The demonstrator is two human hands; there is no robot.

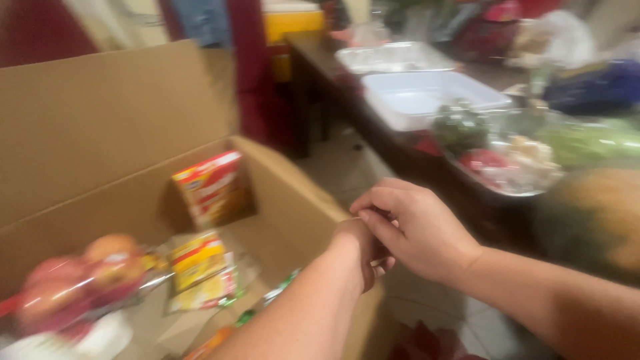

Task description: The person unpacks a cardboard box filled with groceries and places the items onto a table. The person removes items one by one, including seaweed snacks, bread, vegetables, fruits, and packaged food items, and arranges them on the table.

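Note:
My left hand (365, 248) hangs over the right wall of an open cardboard box (293, 193), fingers curled downward and mostly hidden. My right hand (417, 230) lies over the left wrist, its fingers pinching at the wrist; whether a band is there I cannot tell. Inside the box a red and yellow carton (213, 187) leans against the back wall. Flat yellow packets (200, 267) lie on the box floor. A clear bag of red apples (73, 280) fills the box's left side.
A dark table (400, 157) at right carries a white tray (427, 97), a foil tray (393, 57), a glass bowl of vegetables (507, 160) and bagged greens (593, 140). A large orange-green squash (593, 220) sits nearest me. Tiled floor (347, 167) runs between box and table.

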